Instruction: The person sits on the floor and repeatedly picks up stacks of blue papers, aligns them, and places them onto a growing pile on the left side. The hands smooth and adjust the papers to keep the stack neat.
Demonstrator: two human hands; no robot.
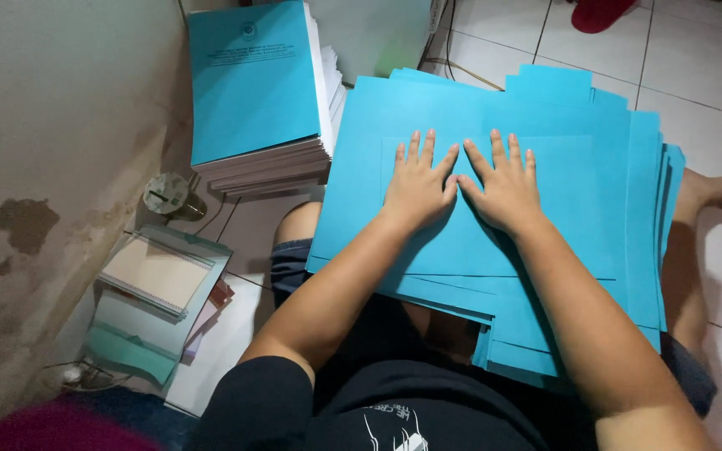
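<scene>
Brightness: moderate indoor light, brightest on the blue paper sheets [536, 125] at their far end and on the white floor tiles [695, 75].
Source: light is cast from above and ahead; no lamp is seen.
Glare: a pale sheen is shown on the upper part of the sheets.
Shadows: soft shade is thrown under the forearms, beneath the sheets over the lap, and along the wall [43, 167] at the left.
Focus: the left hand [418, 182] and the right hand [505, 185] are rendered sharply.
Blur: the dark red shape [35, 426] in the bottom left corner is smeared.
Distortion: wide-angle stretching is seen at the edges.
</scene>
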